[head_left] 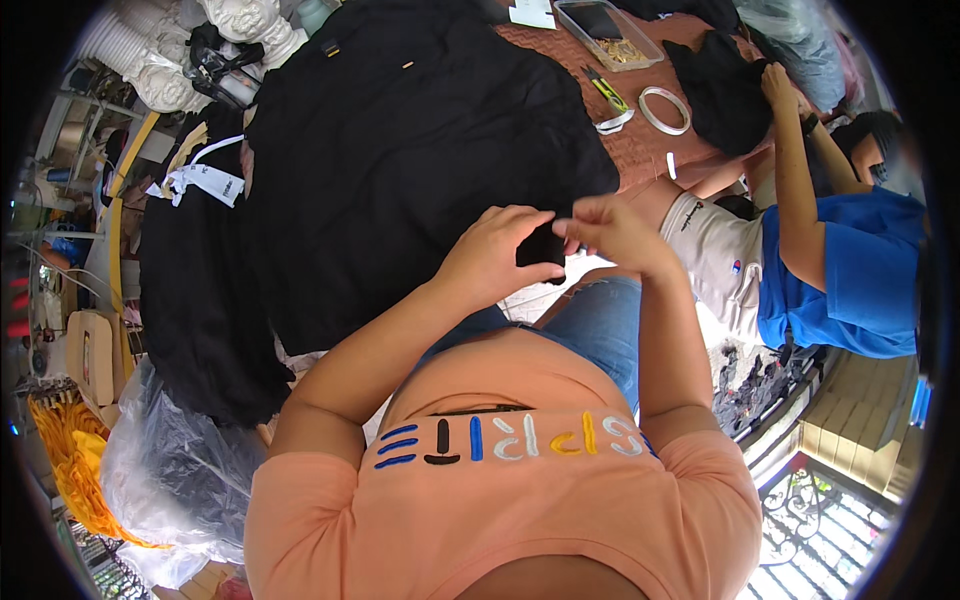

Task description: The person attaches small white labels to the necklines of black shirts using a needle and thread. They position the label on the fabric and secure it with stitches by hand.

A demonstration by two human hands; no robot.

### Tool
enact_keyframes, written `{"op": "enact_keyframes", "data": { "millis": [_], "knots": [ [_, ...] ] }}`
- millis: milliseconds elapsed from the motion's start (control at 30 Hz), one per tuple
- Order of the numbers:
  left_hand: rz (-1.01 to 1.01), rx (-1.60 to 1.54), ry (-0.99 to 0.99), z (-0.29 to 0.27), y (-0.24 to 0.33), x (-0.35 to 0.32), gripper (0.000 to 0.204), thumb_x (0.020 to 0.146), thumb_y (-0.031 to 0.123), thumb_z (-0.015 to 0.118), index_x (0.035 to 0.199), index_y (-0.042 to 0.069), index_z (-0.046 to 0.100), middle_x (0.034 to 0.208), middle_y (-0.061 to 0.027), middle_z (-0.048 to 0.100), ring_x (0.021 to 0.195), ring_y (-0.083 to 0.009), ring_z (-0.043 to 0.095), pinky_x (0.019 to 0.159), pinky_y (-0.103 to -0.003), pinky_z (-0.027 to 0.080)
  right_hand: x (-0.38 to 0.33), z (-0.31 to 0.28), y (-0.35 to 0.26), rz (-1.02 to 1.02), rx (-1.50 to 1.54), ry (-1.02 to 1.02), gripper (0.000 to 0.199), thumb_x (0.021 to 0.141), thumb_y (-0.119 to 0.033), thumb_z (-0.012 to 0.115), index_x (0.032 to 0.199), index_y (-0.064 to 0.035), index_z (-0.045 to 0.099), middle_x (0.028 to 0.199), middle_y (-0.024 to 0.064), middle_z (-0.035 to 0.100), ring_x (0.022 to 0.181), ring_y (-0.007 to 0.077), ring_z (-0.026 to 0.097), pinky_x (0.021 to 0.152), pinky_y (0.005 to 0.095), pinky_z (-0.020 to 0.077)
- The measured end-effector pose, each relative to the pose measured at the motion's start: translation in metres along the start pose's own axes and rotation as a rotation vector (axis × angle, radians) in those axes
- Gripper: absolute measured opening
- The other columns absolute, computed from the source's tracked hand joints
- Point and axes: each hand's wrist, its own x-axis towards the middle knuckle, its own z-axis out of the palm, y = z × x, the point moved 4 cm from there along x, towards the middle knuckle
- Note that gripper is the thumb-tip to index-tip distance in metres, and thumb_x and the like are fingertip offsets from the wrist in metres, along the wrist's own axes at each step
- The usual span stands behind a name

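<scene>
**2 hands hold a small black cloth piece over the lap**

The left hand [492, 258] and the right hand [610, 232] meet in the middle of the view, above the person's lap. Between them is a small black fabric piece [541, 250]. The fingers of the left hand are curled around its left side, with the thumb under it. The fingers of the right hand are pinched closed on its upper right edge. Both hands touch the piece, and it is lifted clear of the desk.

Just far of the hands a large black garment [420, 130] lies spread over the desk [640, 150], which has a brown cover. To the left, a 2nd dark garment [200, 280] hangs down, with white tags [205, 180] at its far end.

On the far right part of the desk there are a roll of tape [664, 110], a yellow-green cutter [606, 90] and a clear plastic box [608, 32] with small golden parts inside. These 3 things are well apart from the hands.

At the right, another person in a blue shirt [850, 280] reaches a hand [778, 85] to a black cloth pile [725, 85] on the desk. At the near left a clear plastic bag [165, 460] lies beside orange-yellow material [70, 460].
</scene>
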Motion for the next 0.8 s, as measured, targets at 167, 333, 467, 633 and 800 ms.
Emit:
{"op": "enact_keyframes", "data": {
  "millis": [167,333,467,633,800],
  "knots": [
    [-0.176,-0.009,0.048,-0.011,-0.008,0.011,0.027,0.080,0.019,0.069,0.100,0.002,0.063,0.089,-0.0158,0.064,0.085,-0.0299,0.063,0.076,-0.033,0.048,-0.012,-0.014,-0.056,-0.200,0.365,0.117,0.020,0.090,-0.022,0.061,0.078,-0.0061,0.062,0.069,0.0000,0.064,0.062,0.0039,0.055,0.055,0.0186,0.0404],
    [-0.226,-0.645,0.208,-0.084,0.013,0.044,0.024,0.081,0.000,0.052,0.102,-0.001,0.062,0.082,-0.0095,0.066,0.073,-0.0157,0.064,0.065,-0.027,0.050,-0.001,0.015,-0.073,-0.252,0.013,-0.159,0.014,0.089,-0.010,0.058,0.096,0.0003,0.064,0.086,0.0056,0.065,0.080,0.0107,0.061,0.066,0.0223,0.0496],
    [0.292,-0.585,-0.213,-0.063,0.159,0.048,0.036,0.066,-0.005,0.054,0.102,-0.003,0.060,0.075,-0.0160,0.062,0.068,-0.0200,0.062,0.062,-0.033,0.047,0.075,0.051,-0.075,-0.379,-0.231,-0.232,0.022,0.090,-0.009,0.054,0.110,-0.0017,0.058,0.104,0.0065,0.062,0.094,0.0115,0.058,0.074,0.0247,0.0488],
    [0.449,-1.118,-0.286,-0.036,0.278,0.004,0.020,0.067,-0.009,0.047,0.081,-0.006,0.060,0.086,-0.0271,0.062,0.085,-0.0333,0.063,0.072,-0.038,0.046,0.180,0.064,-0.129,-0.728,0.075,-0.280,0.032,0.090,-0.009,0.051,0.122,-0.0042,0.050,0.119,0.0062,0.055,0.107,0.0112,0.053,0.083,0.0263,0.0469],
    [0.189,-1.165,-0.172,-0.105,0.219,0.038,0.024,0.080,0.009,0.046,0.093,-0.005,0.060,0.096,-0.0224,0.063,0.090,-0.0304,0.064,0.080,-0.040,0.049,0.191,0.041,-0.137,-0.840,0.205,-0.289,0.038,0.090,-0.009,0.050,0.127,-0.0055,0.046,0.127,0.0052,0.051,0.113,0.0103,0.049,0.087,0.0271,0.0449]
  ]
}}
